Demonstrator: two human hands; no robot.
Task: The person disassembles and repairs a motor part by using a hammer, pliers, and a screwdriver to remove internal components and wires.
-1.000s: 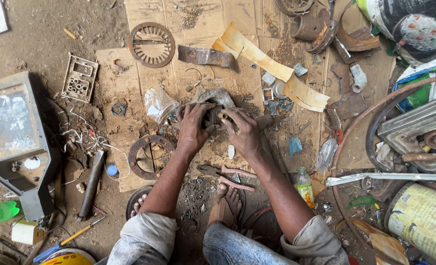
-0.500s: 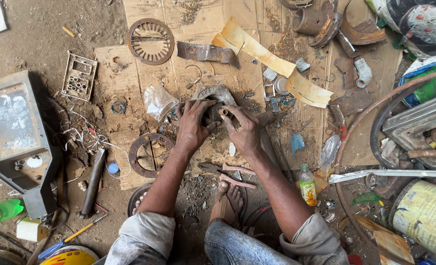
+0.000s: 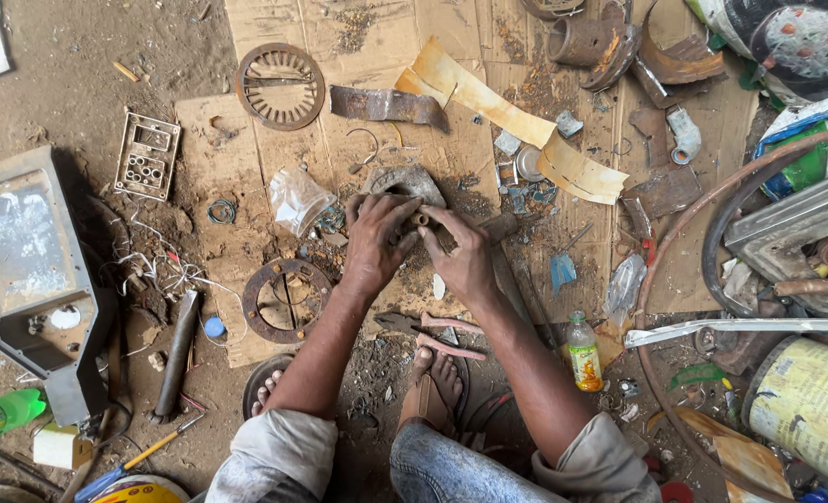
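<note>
My left hand [image 3: 376,244] and my right hand [image 3: 461,250] are both closed around a dirty, rounded metal motor part [image 3: 404,183] that rests on flattened cardboard [image 3: 246,168] on the ground. A short rusty shaft end [image 3: 418,220] shows between my fingers. Most of the part is hidden under my hands. A pair of pliers with pink handles [image 3: 437,333] lies just in front of my feet. A rusty round ring plate [image 3: 283,300] lies to the left of my left forearm.
A grey lamp housing [image 3: 27,279] lies at the left, with a metal bar [image 3: 177,354] and loose wires beside it. A slotted round plate [image 3: 280,86] and a bent metal strip [image 3: 386,104] lie farther out. A small bottle [image 3: 583,352], a large hoop [image 3: 675,279] and scrap crowd the right.
Both hands have stayed on the metal part with only small shifts of the fingers. The view has drifted slightly.
</note>
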